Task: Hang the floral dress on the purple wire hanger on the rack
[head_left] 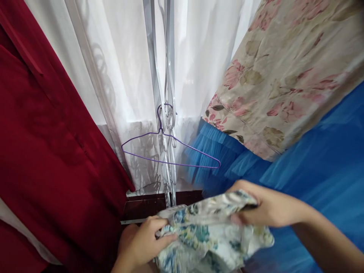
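Note:
A white cloth garment (199, 235) with a blue, green and yellow floral print is bunched between my hands at the bottom of the view. My left hand (150, 239) grips its left edge, thumb on top. At the upper right edge, my right hand (256, 206) is closed on the fabric, slightly blurred by motion. The garment's lower part runs out of view, so its kind is unclear. Beyond it, an empty purple wire hanger (170, 163) hangs by its hook on a white metal rack (167, 76), apart from both hands.
A dark red cloth (57, 151) hangs along the left side. White curtains (204, 45) cover the back. On the right hang a cream floral cloth (273, 87) and a blue ruffled tulle garment (321, 163), close to my right arm. Dark red floor (145, 208) shows below the rack.

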Demonstrator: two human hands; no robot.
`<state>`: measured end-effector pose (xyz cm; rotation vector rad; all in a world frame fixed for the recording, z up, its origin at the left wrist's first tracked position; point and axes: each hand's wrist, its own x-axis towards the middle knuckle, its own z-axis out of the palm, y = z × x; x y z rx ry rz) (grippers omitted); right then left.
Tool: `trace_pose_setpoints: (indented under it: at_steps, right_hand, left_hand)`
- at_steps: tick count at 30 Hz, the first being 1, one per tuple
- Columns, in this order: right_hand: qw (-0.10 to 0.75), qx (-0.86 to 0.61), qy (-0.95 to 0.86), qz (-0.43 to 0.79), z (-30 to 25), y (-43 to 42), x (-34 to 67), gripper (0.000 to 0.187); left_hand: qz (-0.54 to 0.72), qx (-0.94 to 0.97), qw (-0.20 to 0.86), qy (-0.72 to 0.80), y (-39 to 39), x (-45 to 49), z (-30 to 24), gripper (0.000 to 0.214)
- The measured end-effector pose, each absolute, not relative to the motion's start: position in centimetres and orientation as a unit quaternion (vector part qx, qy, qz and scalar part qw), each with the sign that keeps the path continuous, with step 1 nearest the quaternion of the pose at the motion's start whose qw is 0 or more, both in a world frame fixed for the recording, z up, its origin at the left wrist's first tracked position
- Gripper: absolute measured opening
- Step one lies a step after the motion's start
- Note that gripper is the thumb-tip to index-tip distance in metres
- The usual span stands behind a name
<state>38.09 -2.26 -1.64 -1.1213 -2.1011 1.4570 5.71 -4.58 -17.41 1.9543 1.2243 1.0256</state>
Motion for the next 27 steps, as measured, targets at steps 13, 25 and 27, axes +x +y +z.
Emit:
trace_pose_setpoints:
  at_steps: [13, 25, 27]
  right_hand:
    - [0.438, -0.282, -0.614, 0.593, -0.7, 11.3, 31.3, 0.022]
    - [0.369, -0.31, -0.643, 0.595, 1.8, 8.9, 33.1, 0.019]
    - [0.365, -0.345, -0.612, 0.611, 1.7, 8.8, 33.1, 0.024]
  left_hand:
    - [0.459, 0.696, 0.329, 0.444, -5.0, -0.8, -10.1, 0.029]
    - [0.274, 0.804, 0.002, 0.528, 8.3, -12.2, -5.5, 0.024]
    - [0.359, 0.771, 0.025, 0.526, 10.0, -11.7, -3.5, 0.028]
